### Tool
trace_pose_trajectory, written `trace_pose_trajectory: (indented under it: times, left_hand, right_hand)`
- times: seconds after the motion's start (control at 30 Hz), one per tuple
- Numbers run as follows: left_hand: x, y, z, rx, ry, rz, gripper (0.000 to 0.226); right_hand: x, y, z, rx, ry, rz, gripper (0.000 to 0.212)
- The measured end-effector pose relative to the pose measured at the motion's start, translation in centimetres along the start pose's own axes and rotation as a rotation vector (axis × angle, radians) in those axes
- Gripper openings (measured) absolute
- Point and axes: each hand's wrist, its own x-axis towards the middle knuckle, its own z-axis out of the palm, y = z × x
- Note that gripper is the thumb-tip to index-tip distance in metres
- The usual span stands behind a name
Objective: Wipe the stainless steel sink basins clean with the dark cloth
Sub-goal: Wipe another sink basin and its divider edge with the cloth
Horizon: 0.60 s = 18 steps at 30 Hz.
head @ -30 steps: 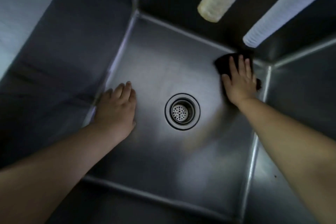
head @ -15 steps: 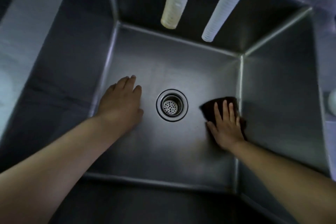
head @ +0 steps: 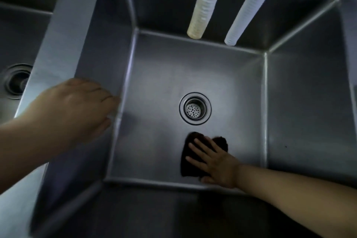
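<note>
Leftmost, the second basin's round metal drain [head: 16, 81] shows beyond the steel divider wall [head: 63, 48]. Next, the left hand [head: 77, 110] hangs blurred by that wall with loose, empty fingers; whether it touches steel I cannot tell. At the middle sits the round perforated steel drain [head: 195, 108] of the stainless steel sink basin [head: 164, 75]. Just nearer than it, the right hand [head: 214, 162] presses the crumpled dark cloth [head: 190, 160] flat under straight, spread fingers. The cloth's long axis runs drain-to-front-edge, extending left of the fingers, so unwiped floor lies leftward; the right hand alone holds it. Above hang 2 ribbed pale tubes [head: 206, 2].

No legible text or labels anywhere.
</note>
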Motion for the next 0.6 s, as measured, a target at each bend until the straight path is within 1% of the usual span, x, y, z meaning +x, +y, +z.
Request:
trace_pose_trajectory:
  times: [0.07, 0.13, 0.27, 0.4, 0.47, 0.5, 0.6]
  left_hand:
    - [-0.1, -0.3, 0.4, -0.029, 0.013, 0.022, 0.039]
    - [0.1, -0.3, 0.5, -0.045, 0.014, 0.001, 0.039]
    - [0.2, 0.0, 0.1, -0.046, 0.017, -0.011, 0.036]
    - [0.1, -0.2, 0.1, -0.057, 0.019, -0.003, 0.03]
    - [0.1, -0.2, 0.3, -0.049, 0.015, -0.004, 0.03]
    - [0.1, -0.2, 0.4, -0.051, 0.011, -0.005, 0.029]
    - [0.1, -0.2, 0.3, -0.067, 0.018, -0.001, 0.028]
  right_hand:
    - [1.3, 0.1, 0.1, -0.011, 0.016, -0.036, 0.07]
    - [1.4, 0.8, 0.2, 0.003, 0.02, -0.008, 0.066]
    - [-0.8, 3.9, 0.1, 0.066, -0.014, 0.283, 0.064]
    - [-3.6, 6.1, 0.4, 0.025, -0.084, 0.429, 0.069]
    - [-4.1, 5.2, 0.8, 0.009, -0.07, 0.412, 0.074]
    - [-4.1, 4.4, 0.9, 0.01, -0.067, 0.359, 0.075]
    - [-2.9, 1.5, 0.2, -0.023, -0.052, 0.104, 0.076]
